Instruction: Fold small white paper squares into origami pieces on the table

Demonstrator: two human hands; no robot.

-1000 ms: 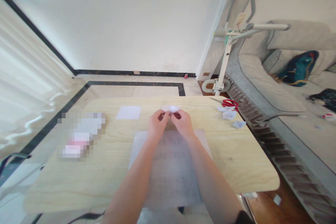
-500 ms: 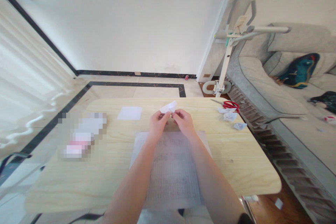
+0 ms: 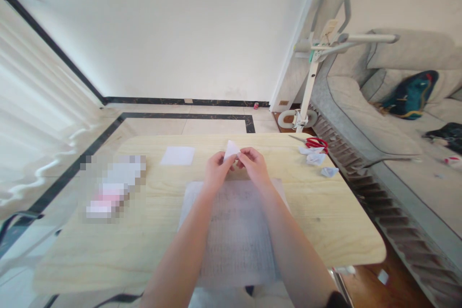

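Observation:
A small folded piece of white paper (image 3: 230, 148) is held between both hands above the far middle of the table; its pointed tip faces away from me. My left hand (image 3: 217, 169) pinches its left and lower side. The thumb and fingers of my right hand (image 3: 254, 164) close on its lower right corner. Beneath my forearms lies a large printed sheet (image 3: 238, 231). Off to the left is a flat white sheet of paper (image 3: 177, 156). Several folded white paper pieces (image 3: 315, 159) lie on the right, beside red-handled scissors (image 3: 316, 143).
The pale wooden table (image 3: 335, 221) has rounded corners. A blurred-out pink and white item (image 3: 111, 192) is at its left. Beyond the right edge stand a grey sofa (image 3: 390, 144) and a white exercise frame (image 3: 307, 86). A white curtain (image 3: 39, 106) hangs at far left.
The folded paper has turned in my fingers: its point, earlier tilted to the right, now points away from me. Both hands stay nearly in place, still pinching it.

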